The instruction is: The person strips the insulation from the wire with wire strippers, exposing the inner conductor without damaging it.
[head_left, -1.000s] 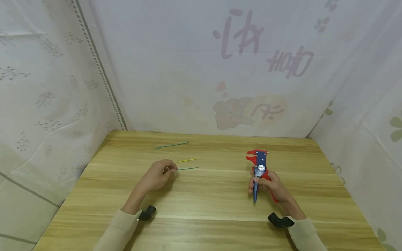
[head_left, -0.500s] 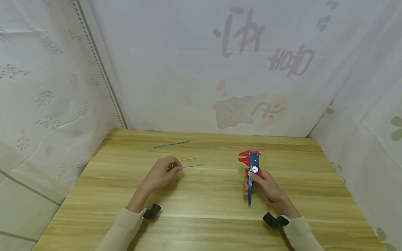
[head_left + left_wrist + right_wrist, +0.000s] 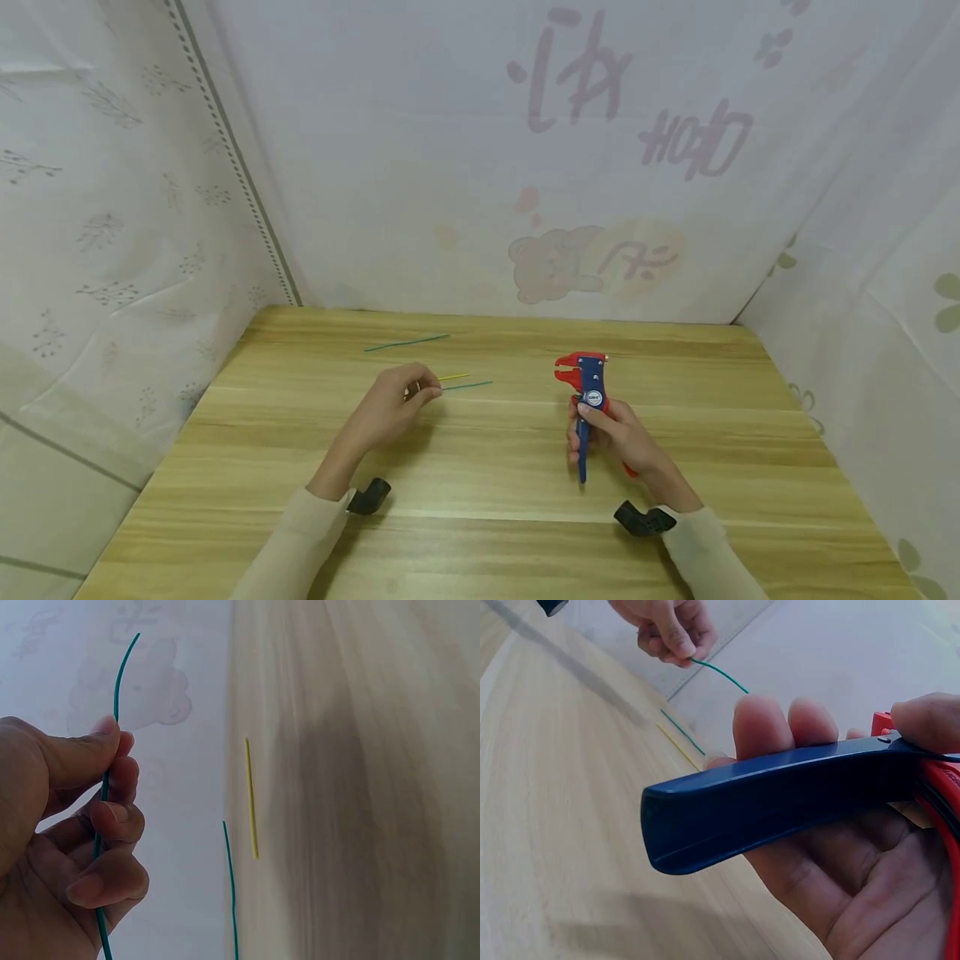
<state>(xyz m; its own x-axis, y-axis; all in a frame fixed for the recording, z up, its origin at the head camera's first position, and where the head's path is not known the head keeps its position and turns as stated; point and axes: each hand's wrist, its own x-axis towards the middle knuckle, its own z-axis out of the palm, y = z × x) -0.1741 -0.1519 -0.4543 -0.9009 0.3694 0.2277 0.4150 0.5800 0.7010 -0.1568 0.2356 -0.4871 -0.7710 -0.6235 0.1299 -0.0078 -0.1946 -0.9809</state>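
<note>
My left hand (image 3: 390,407) pinches a green wire (image 3: 118,686) between thumb and index finger, and the wire's free end sticks out to the right in the head view. The rest of that wire runs down past the curled fingers in the left wrist view. In my right hand (image 3: 622,433) is a wire stripper (image 3: 591,375) with red jaws, a dark blue body and blue and red handles. Its jaws point left toward the green wire, some distance apart from it. My fingers wrap the blue handle (image 3: 780,787), while the thumb lies near the pivot.
A yellow wire (image 3: 251,799) lies on the wooden table (image 3: 480,467) just behind the left hand. Farther back lies another green wire (image 3: 407,342). Patterned white cloth (image 3: 420,167) hangs behind the table and at both sides. Each wrist carries a black camera mount (image 3: 370,497).
My left hand has moved slightly right and away from me with the green wire. My right hand has brought the wire stripper left, narrowing the gap between them.
</note>
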